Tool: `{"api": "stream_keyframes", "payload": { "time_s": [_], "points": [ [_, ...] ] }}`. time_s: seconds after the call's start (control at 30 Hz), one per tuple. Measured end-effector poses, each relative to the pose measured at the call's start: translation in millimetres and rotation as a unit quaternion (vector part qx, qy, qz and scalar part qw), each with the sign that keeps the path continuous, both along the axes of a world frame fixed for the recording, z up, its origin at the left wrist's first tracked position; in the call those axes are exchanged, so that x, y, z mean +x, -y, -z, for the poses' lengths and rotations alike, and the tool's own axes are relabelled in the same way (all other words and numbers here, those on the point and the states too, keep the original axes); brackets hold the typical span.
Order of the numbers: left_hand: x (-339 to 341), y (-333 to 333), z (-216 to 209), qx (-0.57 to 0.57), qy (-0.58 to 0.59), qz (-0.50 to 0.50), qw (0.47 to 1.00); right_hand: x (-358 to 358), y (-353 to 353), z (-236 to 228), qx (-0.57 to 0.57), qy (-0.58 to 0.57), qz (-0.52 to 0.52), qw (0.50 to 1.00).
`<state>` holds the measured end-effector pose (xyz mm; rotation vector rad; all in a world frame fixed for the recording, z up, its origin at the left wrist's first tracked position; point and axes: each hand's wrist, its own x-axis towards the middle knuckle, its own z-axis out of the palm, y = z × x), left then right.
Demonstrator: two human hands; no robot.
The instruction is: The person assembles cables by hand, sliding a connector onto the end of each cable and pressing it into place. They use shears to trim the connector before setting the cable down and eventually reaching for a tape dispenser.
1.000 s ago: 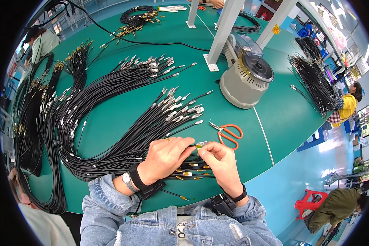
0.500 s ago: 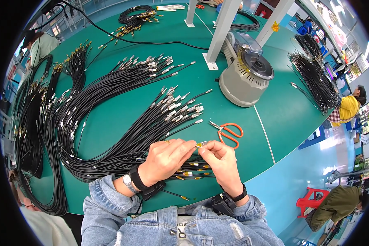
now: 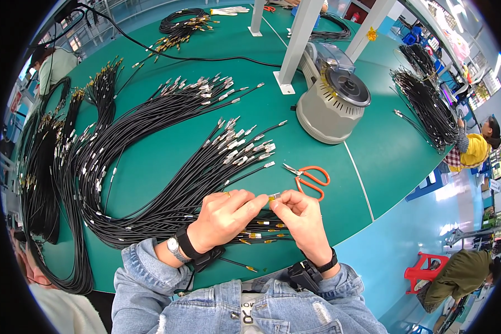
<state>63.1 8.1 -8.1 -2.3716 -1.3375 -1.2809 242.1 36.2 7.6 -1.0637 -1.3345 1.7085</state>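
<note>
Above the near edge of the bench, my left hand (image 3: 221, 217) and my right hand (image 3: 303, 221) meet fingertip to fingertip, both closed. Between them shows a small cable end (image 3: 272, 197), yellow with a whitish piece on it. My left fingers pinch it from one side, my right thumb and forefinger from the other; most of it is hidden. Cable ends with yellow tips (image 3: 254, 235) lie under and between my hands. To the left, a thick bundle of black cables (image 3: 167, 200) fans out into ends with white tags. Orange-handled scissors (image 3: 314, 177) rest just beyond my right hand.
A round grey tape dispenser (image 3: 331, 114) stands beside a grey metal post (image 3: 298, 50). More black cable bundles (image 3: 423, 106) lie at the right edge and far left. A thin black cord (image 3: 206, 58) crosses the green bench (image 3: 373, 161). Other people sit around.
My hands keep their place and grip. The whitish piece at the cable end appears slightly turned between my fingertips. The head view has shifted a little.
</note>
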Motion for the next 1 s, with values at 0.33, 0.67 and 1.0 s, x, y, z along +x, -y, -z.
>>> {"api": "stream_keyframes", "payload": {
  "time_s": [0.33, 0.67, 1.0],
  "points": [
    [-3.0, 2.0, -3.4, -0.005, -0.059, 0.026, 0.998, -0.8, 1.9, -0.8, 0.004, 0.000, 0.009, 1.000],
    [5.3, 4.8, -6.5, -0.018, -0.031, -0.006, 0.999, 0.8, 9.0, -6.5, -0.037, -0.021, 0.013, 0.999],
    [14.5, 5.0, -1.1, -0.065, 0.080, -0.001, 0.995, -2.0, 10.7, 3.3, -0.033, -0.030, 0.024, 0.999]
  ]
}}
